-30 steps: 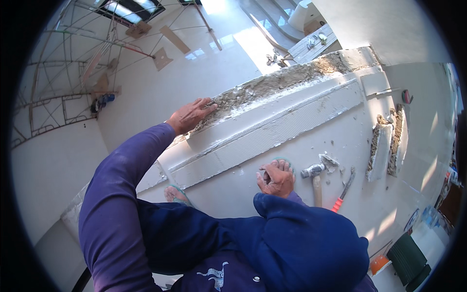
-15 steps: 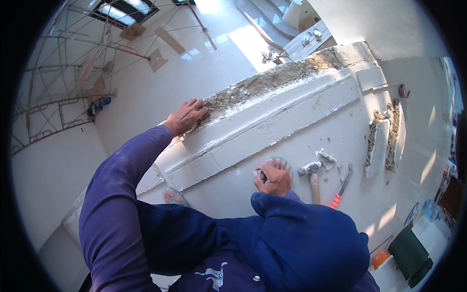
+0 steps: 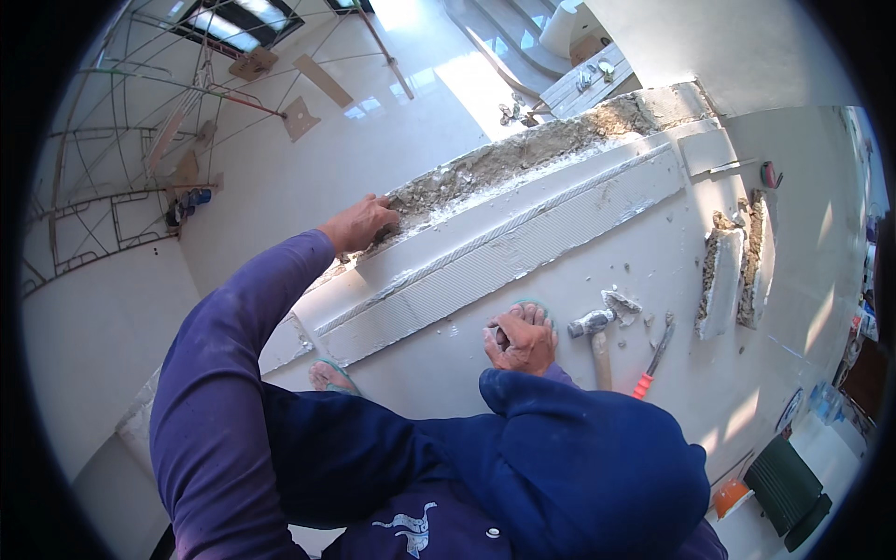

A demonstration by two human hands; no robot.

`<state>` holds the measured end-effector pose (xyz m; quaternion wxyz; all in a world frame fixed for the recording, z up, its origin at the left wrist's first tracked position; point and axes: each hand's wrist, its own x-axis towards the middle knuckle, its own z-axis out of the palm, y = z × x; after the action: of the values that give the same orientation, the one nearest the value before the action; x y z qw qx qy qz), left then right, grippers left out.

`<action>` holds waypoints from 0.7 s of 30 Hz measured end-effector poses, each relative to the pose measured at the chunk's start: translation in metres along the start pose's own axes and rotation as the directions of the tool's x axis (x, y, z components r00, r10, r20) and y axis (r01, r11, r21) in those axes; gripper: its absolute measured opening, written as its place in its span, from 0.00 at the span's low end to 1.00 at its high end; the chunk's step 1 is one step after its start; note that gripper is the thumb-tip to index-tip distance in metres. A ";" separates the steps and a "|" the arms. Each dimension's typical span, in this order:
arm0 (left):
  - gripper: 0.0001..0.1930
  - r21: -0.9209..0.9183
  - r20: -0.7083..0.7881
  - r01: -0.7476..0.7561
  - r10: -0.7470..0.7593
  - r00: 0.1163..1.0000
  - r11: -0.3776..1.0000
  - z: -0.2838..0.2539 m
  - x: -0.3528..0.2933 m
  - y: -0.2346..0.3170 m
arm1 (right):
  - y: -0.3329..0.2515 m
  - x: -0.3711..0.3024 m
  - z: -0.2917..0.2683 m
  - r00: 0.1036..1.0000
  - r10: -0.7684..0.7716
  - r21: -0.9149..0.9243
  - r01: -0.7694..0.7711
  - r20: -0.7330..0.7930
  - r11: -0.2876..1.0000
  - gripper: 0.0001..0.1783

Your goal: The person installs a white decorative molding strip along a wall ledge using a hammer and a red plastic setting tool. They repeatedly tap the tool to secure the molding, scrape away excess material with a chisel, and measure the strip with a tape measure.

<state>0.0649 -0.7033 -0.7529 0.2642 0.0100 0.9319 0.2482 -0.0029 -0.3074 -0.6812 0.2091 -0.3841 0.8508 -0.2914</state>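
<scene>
My left hand (image 3: 359,225) reaches to the near end of a low wall's rough mortar top (image 3: 523,155), fingers bent down over its edge; whether they pinch a piece, I cannot tell. My right hand (image 3: 523,349) curls over my sandaled foot (image 3: 539,314), thumb and fingers nearly closed into a ring, its contents, if any, hidden. Most of the wall's top appears bared to crumbly mortar, while a smoother grey stretch (image 3: 674,109) seems left at the far right end, and loose crumbs look yet uncleared. A ribbed white strip (image 3: 504,268) lies alongside the wall. To my right, a hammer (image 3: 603,359), a red-handled bar (image 3: 656,357) and two mortar-backed slabs (image 3: 719,289) lie on the floor (image 3: 579,411).
</scene>
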 end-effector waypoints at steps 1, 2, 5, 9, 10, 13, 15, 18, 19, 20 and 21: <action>0.10 -0.039 -0.004 -0.006 0.006 1.000 0.999 -0.001 0.001 -0.006 | 0.000 -0.001 0.001 1.000 0.008 0.009 -0.008 0.011 1.000 0.09; 0.10 -0.078 -0.009 -0.012 0.011 1.000 0.997 -0.001 0.001 -0.012 | 0.000 -0.002 0.003 1.000 0.016 0.017 -0.017 0.021 1.000 0.08; 0.11 -0.148 -0.064 0.015 -0.025 0.998 0.989 -0.008 -0.005 -0.026 | -0.001 -0.001 0.004 1.000 -0.012 0.012 0.012 -0.015 1.000 0.08; 0.08 -0.358 -0.136 0.068 -0.124 0.983 0.931 -0.037 0.009 0.014 | 0.001 -0.001 0.008 1.000 -0.013 0.027 0.013 -0.007 1.000 0.09; 0.07 -0.388 -0.198 0.053 -0.140 0.970 0.920 -0.041 0.021 0.033 | 0.000 -0.001 0.008 1.000 -0.022 0.024 0.023 -0.008 0.999 0.09; 0.14 -0.747 -0.104 -0.135 0.086 0.991 0.650 -0.095 0.053 0.132 | 0.000 0.000 0.005 1.000 -0.022 -0.011 0.022 -0.014 1.000 0.09; 0.23 -0.730 -0.251 -0.315 0.191 0.949 0.606 -0.110 0.057 0.175 | 0.001 0.000 0.002 1.000 -0.004 -0.053 0.004 -0.006 0.999 0.09; 0.24 -0.487 -0.302 -0.291 0.154 0.941 0.824 -0.112 0.066 0.150 | 0.002 0.000 0.004 0.998 -0.051 0.034 0.052 -0.030 0.998 0.08; 0.18 -0.365 -0.241 -0.189 0.103 0.965 0.912 -0.110 0.059 0.124 | -0.001 0.001 0.006 0.998 -0.049 0.026 0.050 -0.044 0.998 0.08; 0.15 -0.341 -0.141 -0.001 -0.050 0.989 0.940 -0.098 0.055 0.097 | -0.002 0.001 0.007 0.997 -0.040 0.011 0.041 -0.058 0.999 0.08; 0.14 -0.217 -0.067 0.065 -0.081 0.994 0.974 -0.084 0.047 0.068 | -0.003 0.000 0.007 0.997 -0.029 -0.004 0.029 -0.073 1.000 0.08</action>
<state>-0.0255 -0.6752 -0.6819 0.2372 -0.0624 0.9087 0.3378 0.0029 -0.3116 -0.6848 0.1729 -0.3858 0.8527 -0.3068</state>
